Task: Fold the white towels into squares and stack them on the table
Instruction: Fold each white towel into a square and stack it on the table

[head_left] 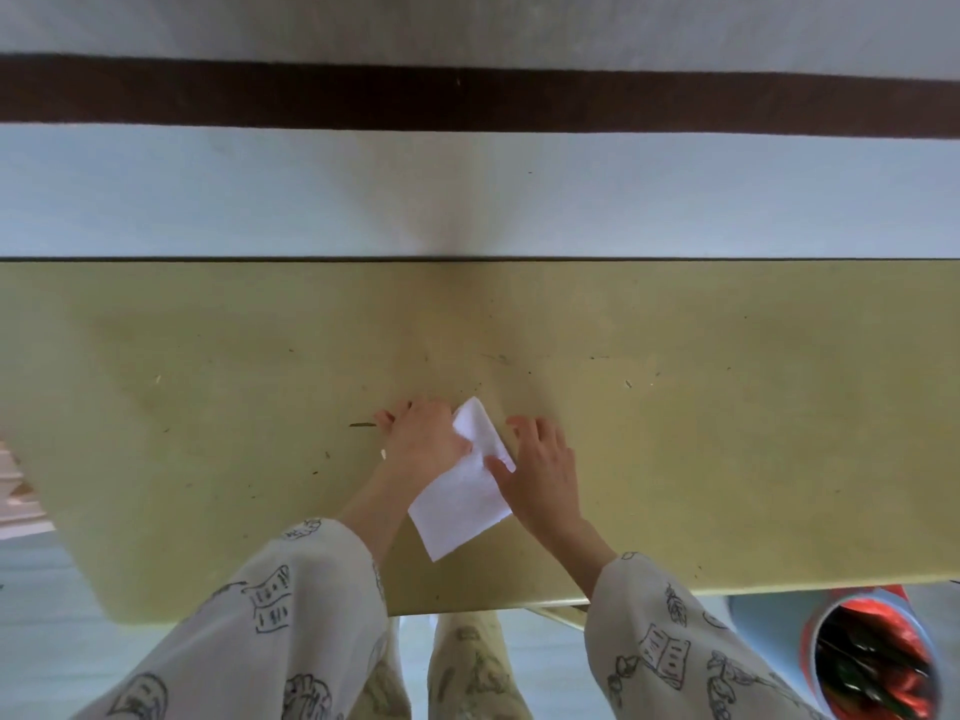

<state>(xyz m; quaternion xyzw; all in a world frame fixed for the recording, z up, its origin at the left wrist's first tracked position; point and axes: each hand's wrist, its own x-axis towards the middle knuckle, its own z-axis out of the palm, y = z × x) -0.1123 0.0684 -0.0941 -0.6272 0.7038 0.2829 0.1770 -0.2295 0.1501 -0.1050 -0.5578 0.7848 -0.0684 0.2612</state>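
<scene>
Pale wall behind with one dark brown horizontal band [467, 98] across it; below that, a yellow-green desk [727, 407] fills the middle of the view, its far edge running straight along the wall and its near edge cutting across just above the person's knees. Desk surface scuffed and speckled, broad open stretches to left and right of the work spot and toward the far edge. Left corner of the desk slants down toward pale floor.

One white towel [460, 504], partly folded, lies on the desk near the near edge, roughly centre, tilted diagonally; its upper end is lifted or doubled over into a narrower flap.

Two hands. Left hand [423, 441] rests on the towel's upper left side, fingers curled over the cloth edge, gripping it. Right hand [543, 462] sits at the towel's right edge, thumb laid on the cloth, other fingers spread and fairly straight on the desk beside it, not clenched.

Two patterned white sleeves [291, 615] at bottom. One round container with red wrappers [878, 662] low right, below desk level.
</scene>
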